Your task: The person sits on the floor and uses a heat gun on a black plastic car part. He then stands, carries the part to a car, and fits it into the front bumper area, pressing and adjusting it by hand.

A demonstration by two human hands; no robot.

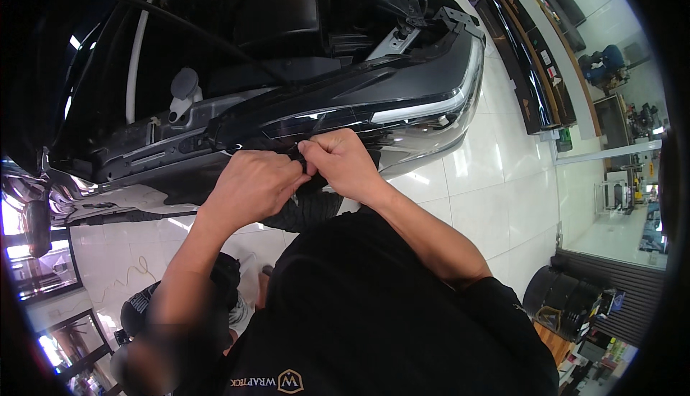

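Both my hands meet at the side edge of a dark car's front end, just behind the headlight (424,119). My left hand (257,184) is closed, its fingers curled inward against the fingers of my other hand. My right hand (343,162) is pinched, thumb and forefinger pressed together next to the rear tip of the headlight. Something small and dark lies between the hands, too little shown to name. Below them the tyre (305,213) is partly hidden by my left wrist and my body. The fender edge (154,162) runs off to the left.
Above my hands lies the uncovered engine bay with a black engine cover (277,19) and a grey-capped filler neck (185,87). Another person (190,302) in dark clothes is low at my left. Long boxes (514,58) lie at the right, a black drum (560,299) at lower right.
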